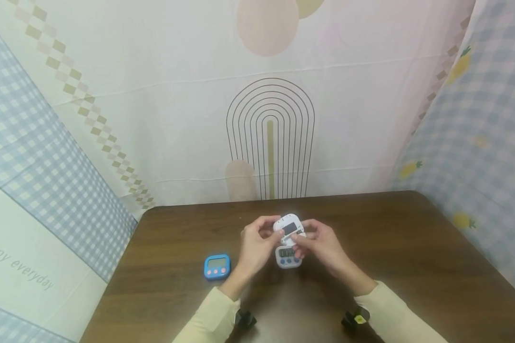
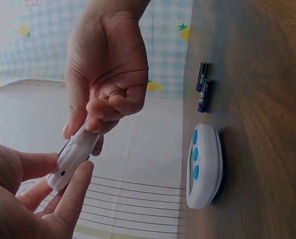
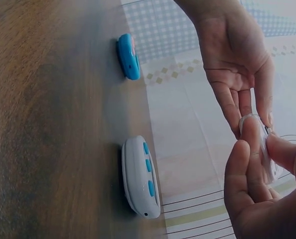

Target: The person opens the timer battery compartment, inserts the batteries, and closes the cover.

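Both hands hold a white digital timer [image 1: 291, 220] up above the table, with a dark rectangle on the side facing the head camera. My left hand [image 1: 255, 245] pinches its left edge between thumb and fingers. On its right lower part, my right hand [image 1: 328, 247] grips it, the thumb lying on the face near a small slot. In the left wrist view the timer [image 2: 71, 159] appears edge-on, with a small dark hole in its side. Beneath the hands, a second white timer with blue buttons [image 1: 288, 262] rests on the table, partly covered by the right fingers.
A blue timer with pink buttons [image 1: 217, 267] lies on the brown wooden table [image 1: 167, 243], left of the left hand. Two small dark batteries [image 2: 203, 94] lie beside the white timer in the left wrist view. Patterned cloths [image 1: 189, 119] hang behind and at both sides.
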Demonstrator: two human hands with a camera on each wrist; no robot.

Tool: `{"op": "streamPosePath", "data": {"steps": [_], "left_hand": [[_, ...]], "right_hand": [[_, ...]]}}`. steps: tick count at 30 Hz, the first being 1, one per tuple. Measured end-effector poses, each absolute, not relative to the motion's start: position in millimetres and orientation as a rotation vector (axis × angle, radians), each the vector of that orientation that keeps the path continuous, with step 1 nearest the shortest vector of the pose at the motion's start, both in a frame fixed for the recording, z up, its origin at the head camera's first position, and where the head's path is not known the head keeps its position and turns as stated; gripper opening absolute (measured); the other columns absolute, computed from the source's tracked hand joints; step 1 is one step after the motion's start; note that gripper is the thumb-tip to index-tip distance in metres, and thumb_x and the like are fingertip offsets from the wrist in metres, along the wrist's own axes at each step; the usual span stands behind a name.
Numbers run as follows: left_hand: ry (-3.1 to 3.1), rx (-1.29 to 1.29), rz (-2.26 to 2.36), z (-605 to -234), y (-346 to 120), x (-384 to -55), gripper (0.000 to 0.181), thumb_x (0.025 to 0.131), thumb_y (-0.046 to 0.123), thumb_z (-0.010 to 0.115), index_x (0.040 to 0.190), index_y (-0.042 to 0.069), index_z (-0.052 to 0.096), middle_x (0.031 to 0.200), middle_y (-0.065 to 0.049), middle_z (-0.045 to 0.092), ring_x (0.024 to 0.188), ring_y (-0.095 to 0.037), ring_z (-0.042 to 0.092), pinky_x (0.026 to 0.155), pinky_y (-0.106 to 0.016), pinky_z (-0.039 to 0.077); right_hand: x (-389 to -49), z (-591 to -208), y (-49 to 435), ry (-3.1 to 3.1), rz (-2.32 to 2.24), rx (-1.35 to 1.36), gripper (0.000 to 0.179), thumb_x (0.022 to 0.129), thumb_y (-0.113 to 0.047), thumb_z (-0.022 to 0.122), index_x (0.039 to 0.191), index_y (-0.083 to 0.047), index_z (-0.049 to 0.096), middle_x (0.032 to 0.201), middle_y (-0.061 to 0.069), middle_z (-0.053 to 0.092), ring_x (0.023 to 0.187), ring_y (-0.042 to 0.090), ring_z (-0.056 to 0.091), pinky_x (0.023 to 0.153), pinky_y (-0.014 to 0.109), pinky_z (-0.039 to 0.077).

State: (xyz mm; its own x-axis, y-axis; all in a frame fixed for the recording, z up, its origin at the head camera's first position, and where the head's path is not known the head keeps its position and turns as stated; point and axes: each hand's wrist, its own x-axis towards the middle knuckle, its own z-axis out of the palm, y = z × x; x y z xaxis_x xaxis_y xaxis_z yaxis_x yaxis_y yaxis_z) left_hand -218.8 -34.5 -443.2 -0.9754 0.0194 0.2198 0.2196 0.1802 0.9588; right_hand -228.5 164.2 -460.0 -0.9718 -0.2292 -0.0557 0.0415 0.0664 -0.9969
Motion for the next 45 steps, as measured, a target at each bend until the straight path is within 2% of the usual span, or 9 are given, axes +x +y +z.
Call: {"op": "streamPosePath", "data": {"steps": [7,13,20,27,32,37,45], "left_hand": [[-2.269,-0.199,-1.874,-442.3,-33.4,-220.5,0.031,0.09,0.001,0.081,0.119,0.009,0.077,0.112,-0.012,0.08,0.084,-0.021,0.076,0.067,-0.024,0.063],[-2.26,-0.188,-1.854,-442.6,-33.0,-221.5,0.031,0.09,-0.001,0.08,0.12,0.008,0.077,0.112,-0.013,0.079,0.086,-0.025,0.076,0.068,-0.024,0.064],[-2.207,-0.181,-1.857,-443.1,-37.9,-223.7,0.033,0.089,-0.005,0.079,0.12,0.004,0.076,0.113,-0.018,0.078,0.082,-0.023,0.075,0.065,-0.025,0.064],[-2.181,-0.187,-1.854,-440.7,-40.7,-225.3,0.034,0.088,-0.006,0.079,0.12,0.002,0.075,0.111,-0.02,0.077,0.082,-0.025,0.076,0.066,-0.029,0.066],[-2.186,-0.188,-1.86,-439.9,-41.0,-225.5,0.033,0.089,-0.005,0.079,0.12,0.003,0.075,0.111,-0.018,0.078,0.084,-0.026,0.076,0.067,-0.026,0.065],[-2.181,-0.189,-1.873,-439.4,-40.9,-225.5,0.033,0.089,-0.005,0.079,0.121,0.002,0.075,0.111,-0.018,0.078,0.083,-0.026,0.077,0.067,-0.028,0.065],[-2.192,-0.173,-1.875,-437.2,-40.9,-223.9,0.033,0.089,-0.005,0.078,0.121,0.004,0.076,0.112,-0.018,0.077,0.082,-0.023,0.075,0.068,-0.037,0.067]], "right_hand": [[-229.4,-461.5,165.0,2.2,-2.035,-0.153,0.049,0.093,-0.007,0.081,0.135,0.004,0.059,0.087,0.016,0.079,0.068,0.023,0.074,0.071,0.036,0.067],[-228.8,-460.0,164.8,2.259,-2.006,-0.132,0.049,0.092,-0.009,0.082,0.136,-0.002,0.061,0.085,0.013,0.077,0.071,0.026,0.073,0.075,0.039,0.067],[-228.0,-458.5,165.7,2.301,-1.969,-0.139,0.045,0.092,-0.01,0.082,0.132,-0.003,0.062,0.082,0.012,0.076,0.068,0.026,0.07,0.078,0.053,0.066],[-225.4,-456.5,166.5,2.297,-1.97,-0.227,0.032,0.097,-0.01,0.077,0.122,0.005,0.062,0.095,0.018,0.078,0.07,0.024,0.07,0.076,0.045,0.067],[-225.2,-457.5,166.4,2.339,-1.911,-0.292,0.024,0.101,-0.009,0.071,0.117,0.006,0.063,0.095,0.019,0.076,0.071,0.026,0.07,0.077,0.047,0.067],[-225.2,-459.7,166.1,2.353,-1.843,-0.325,0.019,0.1,-0.006,0.07,0.113,0.005,0.062,0.092,0.017,0.076,0.076,0.026,0.072,0.08,0.05,0.066],[-222.5,-456.5,164.9,2.458,-1.664,-0.396,0.009,0.095,-0.007,0.076,0.099,-0.003,0.069,0.093,0.007,0.077,0.087,0.021,0.074,0.078,0.041,0.062]]}}
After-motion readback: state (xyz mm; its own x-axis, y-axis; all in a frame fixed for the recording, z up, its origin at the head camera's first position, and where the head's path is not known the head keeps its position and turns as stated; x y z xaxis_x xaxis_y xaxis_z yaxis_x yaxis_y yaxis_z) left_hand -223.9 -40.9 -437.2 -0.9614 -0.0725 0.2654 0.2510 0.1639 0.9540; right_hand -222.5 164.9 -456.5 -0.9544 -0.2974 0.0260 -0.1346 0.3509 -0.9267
